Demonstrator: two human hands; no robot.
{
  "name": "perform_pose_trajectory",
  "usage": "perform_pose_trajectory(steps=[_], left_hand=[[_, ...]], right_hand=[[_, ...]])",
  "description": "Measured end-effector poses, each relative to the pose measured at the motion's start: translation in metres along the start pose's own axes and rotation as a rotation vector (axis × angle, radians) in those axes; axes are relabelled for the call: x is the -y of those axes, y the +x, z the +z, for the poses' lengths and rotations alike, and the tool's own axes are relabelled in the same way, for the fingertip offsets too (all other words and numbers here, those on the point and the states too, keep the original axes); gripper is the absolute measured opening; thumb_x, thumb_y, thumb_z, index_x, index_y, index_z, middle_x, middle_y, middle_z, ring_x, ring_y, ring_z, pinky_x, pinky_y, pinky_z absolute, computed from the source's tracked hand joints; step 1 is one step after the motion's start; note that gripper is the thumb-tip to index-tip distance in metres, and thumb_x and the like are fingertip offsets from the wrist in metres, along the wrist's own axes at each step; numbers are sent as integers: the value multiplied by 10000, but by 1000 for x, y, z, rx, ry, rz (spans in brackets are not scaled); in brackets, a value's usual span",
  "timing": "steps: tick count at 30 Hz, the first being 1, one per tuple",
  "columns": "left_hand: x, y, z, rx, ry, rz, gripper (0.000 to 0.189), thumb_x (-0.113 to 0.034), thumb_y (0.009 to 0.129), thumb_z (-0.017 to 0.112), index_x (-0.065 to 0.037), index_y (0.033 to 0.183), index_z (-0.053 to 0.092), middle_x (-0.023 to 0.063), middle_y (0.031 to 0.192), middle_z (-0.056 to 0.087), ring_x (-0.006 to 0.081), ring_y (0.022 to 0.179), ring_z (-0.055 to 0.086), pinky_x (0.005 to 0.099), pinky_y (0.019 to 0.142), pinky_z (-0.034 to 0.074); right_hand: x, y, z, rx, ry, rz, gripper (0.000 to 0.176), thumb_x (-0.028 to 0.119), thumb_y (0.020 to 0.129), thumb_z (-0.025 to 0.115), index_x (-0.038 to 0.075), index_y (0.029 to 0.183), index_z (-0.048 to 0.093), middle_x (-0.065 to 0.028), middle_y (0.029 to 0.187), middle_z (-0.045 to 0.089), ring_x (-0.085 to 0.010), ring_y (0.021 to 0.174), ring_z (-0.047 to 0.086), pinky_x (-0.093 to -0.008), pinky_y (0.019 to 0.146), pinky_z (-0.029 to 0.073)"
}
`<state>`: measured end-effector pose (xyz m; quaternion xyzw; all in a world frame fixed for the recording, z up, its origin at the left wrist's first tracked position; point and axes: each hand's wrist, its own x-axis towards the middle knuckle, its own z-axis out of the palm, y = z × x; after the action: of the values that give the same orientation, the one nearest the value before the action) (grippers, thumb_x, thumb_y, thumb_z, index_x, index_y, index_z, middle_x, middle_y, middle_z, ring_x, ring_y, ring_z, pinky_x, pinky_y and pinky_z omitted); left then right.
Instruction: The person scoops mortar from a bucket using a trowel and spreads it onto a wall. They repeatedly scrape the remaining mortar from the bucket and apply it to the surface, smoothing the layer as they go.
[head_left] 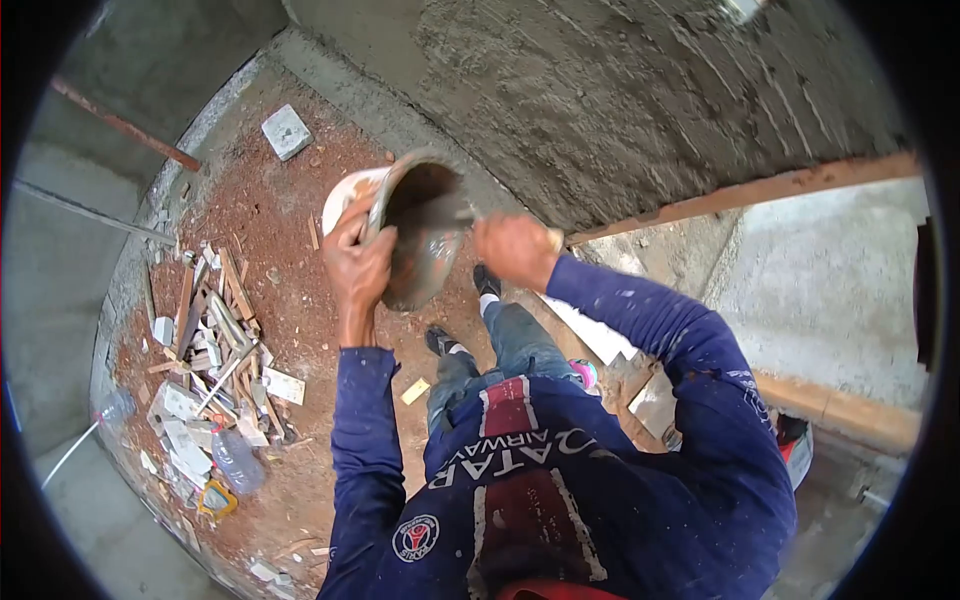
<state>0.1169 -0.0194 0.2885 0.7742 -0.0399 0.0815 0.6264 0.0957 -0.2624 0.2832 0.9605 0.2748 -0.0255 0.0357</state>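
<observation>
My left hand (358, 262) grips the rim of a mortar-smeared bowl-shaped container (415, 270), white on the outside, and holds it tilted so its inside faces right. Closed around a handle, my right hand (515, 248) is just right of the container. From that hand a trowel (445, 213) reaches into the container's mouth, its blade smeared by motion. Wet grey mortar coats the container's inner side. Both hands are raised above the floor, close to the plastered wall (600, 110).
On the reddish dirt floor (300, 340) lie a pile of wood scraps (225, 350), a plastic bottle (237, 460) and a concrete block (287, 132). A wooden batten (750, 197) runs along the fresh plaster's edge. White boards (590, 330) lie near my feet.
</observation>
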Motion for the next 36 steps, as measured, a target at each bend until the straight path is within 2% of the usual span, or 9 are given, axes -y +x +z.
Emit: perform_pose_trajectory(steps=[7, 14, 25, 28, 31, 32, 33, 34, 36], left_hand=[[-4, -11, 11, -22, -157, 117, 109, 18, 751, 659, 59, 846, 692, 66, 1123, 664, 140, 956, 597, 272, 847, 456], [26, -49, 3, -208, -744, -182, 334, 13, 801, 670, 21, 1133, 639, 68, 1050, 675, 146, 895, 632, 298, 830, 503], [58, -169, -62, -716, -601, -463, 402, 0, 791, 670, 46, 1182, 590, 111, 1072, 664, 226, 937, 642, 353, 859, 525], [73, -225, -86, -853, -466, -512, 441, 25, 787, 634, 1, 1223, 579, 103, 1091, 657, 237, 969, 630, 373, 857, 531], [57, -267, -70, -942, -424, -466, 404, 25, 782, 621, 2, 1185, 594, 105, 1088, 655, 241, 950, 638, 398, 871, 540], [42, -273, -58, -966, -412, -472, 383, 24, 782, 624, 4, 1164, 602, 110, 1081, 656, 241, 947, 640, 404, 861, 544], [36, -283, -48, -979, -400, -491, 383, 24, 782, 624, 4, 1164, 602, 110, 1081, 656, 241, 947, 640, 404, 861, 544], [31, -292, -38, -1036, -366, -497, 344, 26, 782, 625, 13, 1125, 607, 116, 1059, 660, 244, 942, 641, 413, 841, 550], [22, -300, -26, -1102, -324, -503, 305, 28, 782, 626, 23, 1086, 612, 121, 1037, 663, 247, 937, 643, 422, 821, 555]], right_hand=[[79, -44, -20, 179, 873, 362, 303, 239, 876, 539, -54, 924, 597, -310, 840, 645, -505, 787, 626, -530, 714, 517], [62, -65, 15, 170, 767, 317, 376, 293, 882, 564, -68, 973, 617, -314, 847, 641, -489, 836, 623, -545, 784, 486], [89, -82, 7, 487, 1053, 134, 380, 318, 891, 550, -40, 991, 628, -295, 846, 647, -465, 815, 647, -530, 782, 515], [69, -89, 32, 396, 1253, -41, 410, 340, 888, 599, -44, 1026, 630, -232, 815, 668, -385, 712, 675, -489, 724, 541], [-16, -84, 42, 831, 1617, 176, 354, 297, 881, 699, 2, 1074, 666, -93, 892, 688, -165, 762, 662, -346, 727, 544], [-60, -84, 87, 618, 1527, 51, 345, 283, 861, 712, 10, 1069, 680, -67, 944, 694, -185, 851, 661, -332, 768, 548], [-123, -89, 124, 173, 989, -419, 354, 243, 842, 716, 21, 1114, 676, -71, 1002, 693, -201, 928, 652, -334, 800, 546], [-183, -105, 80, 569, 1320, 258, 370, 208, 837, 698, 38, 1164, 662, -89, 1066, 684, -220, 993, 638, -351, 852, 534], [-234, -174, -45, 202, 1233, 676, 397, 317, 911, 594, 59, 1211, 628, -55, 906, 633, -172, 882, 629, -320, 773, 528]])
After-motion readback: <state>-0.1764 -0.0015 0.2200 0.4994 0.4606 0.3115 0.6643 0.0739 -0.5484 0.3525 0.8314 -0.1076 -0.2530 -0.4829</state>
